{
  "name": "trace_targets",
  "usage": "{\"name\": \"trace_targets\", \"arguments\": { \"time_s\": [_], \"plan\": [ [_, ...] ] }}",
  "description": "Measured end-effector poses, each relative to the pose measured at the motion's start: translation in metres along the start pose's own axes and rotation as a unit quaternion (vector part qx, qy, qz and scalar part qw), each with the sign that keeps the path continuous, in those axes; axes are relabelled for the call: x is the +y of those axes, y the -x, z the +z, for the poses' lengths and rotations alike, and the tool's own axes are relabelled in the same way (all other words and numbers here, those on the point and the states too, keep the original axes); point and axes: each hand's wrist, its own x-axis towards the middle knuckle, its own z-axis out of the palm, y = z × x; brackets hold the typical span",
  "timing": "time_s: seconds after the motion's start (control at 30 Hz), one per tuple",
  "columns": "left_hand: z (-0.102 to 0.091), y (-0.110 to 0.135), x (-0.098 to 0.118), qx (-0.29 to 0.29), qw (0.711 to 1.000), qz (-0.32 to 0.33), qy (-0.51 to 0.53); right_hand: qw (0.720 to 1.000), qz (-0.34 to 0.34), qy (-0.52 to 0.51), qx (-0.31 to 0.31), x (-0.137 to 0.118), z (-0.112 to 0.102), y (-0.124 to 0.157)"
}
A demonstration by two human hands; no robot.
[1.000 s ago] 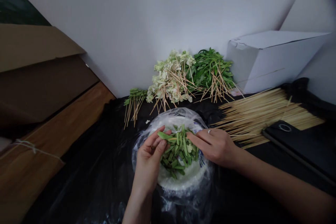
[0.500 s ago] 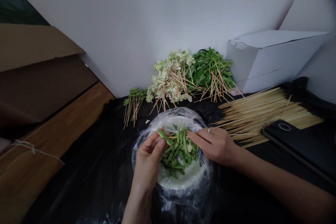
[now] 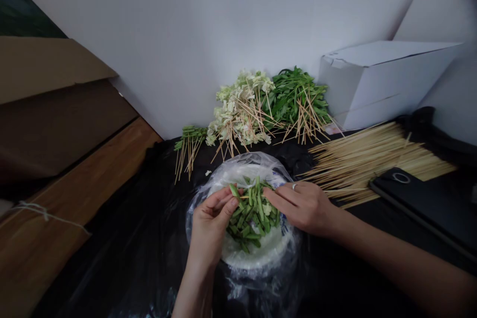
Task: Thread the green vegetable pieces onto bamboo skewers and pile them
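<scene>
My left hand (image 3: 210, 223) pinches a green bean piece (image 3: 235, 192) between thumb and fingers over a white plate (image 3: 257, 253) wrapped in clear plastic. A thin bamboo skewer (image 3: 249, 196) runs from that piece toward my right hand (image 3: 303, 206), whose closed fingers hold its other end. A heap of cut green bean pieces (image 3: 253, 216) lies on the plate between both hands.
Behind the plate lie skewered green beans (image 3: 189, 141), skewered pale cabbage (image 3: 240, 114) and skewered dark greens (image 3: 298, 99). A pile of bare skewers (image 3: 372, 159) and a black phone (image 3: 417, 196) lie at right, with a white box (image 3: 383, 82) behind. Cardboard (image 3: 55, 99) stands left.
The bean piece in my left hand has tilted from lying flat to pointing up-left and slid along the skewer. Both hands stayed over the plate.
</scene>
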Motion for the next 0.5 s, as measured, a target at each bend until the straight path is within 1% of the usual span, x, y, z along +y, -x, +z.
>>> {"name": "trace_targets", "arguments": {
  "time_s": [0.23, 0.3, 0.4, 0.5],
  "plan": [
    [0.006, -0.002, -0.005, -0.037, 0.999, -0.008, -0.013, 1.000, -0.011, -0.006, -0.006, -0.002, 0.001, 0.000],
    [0.007, -0.002, -0.003, -0.042, 0.999, -0.008, -0.015, 1.000, -0.013, -0.002, -0.012, -0.001, 0.001, 0.000],
    [0.000, -0.003, 0.009, -0.043, 0.998, 0.012, -0.045, 1.000, -0.008, 0.007, -0.015, 0.001, 0.000, 0.000],
    [-0.014, -0.004, 0.024, -0.014, 0.990, 0.052, -0.128, 1.000, 0.004, 0.015, -0.009, 0.004, -0.002, 0.000]
  ]
}}
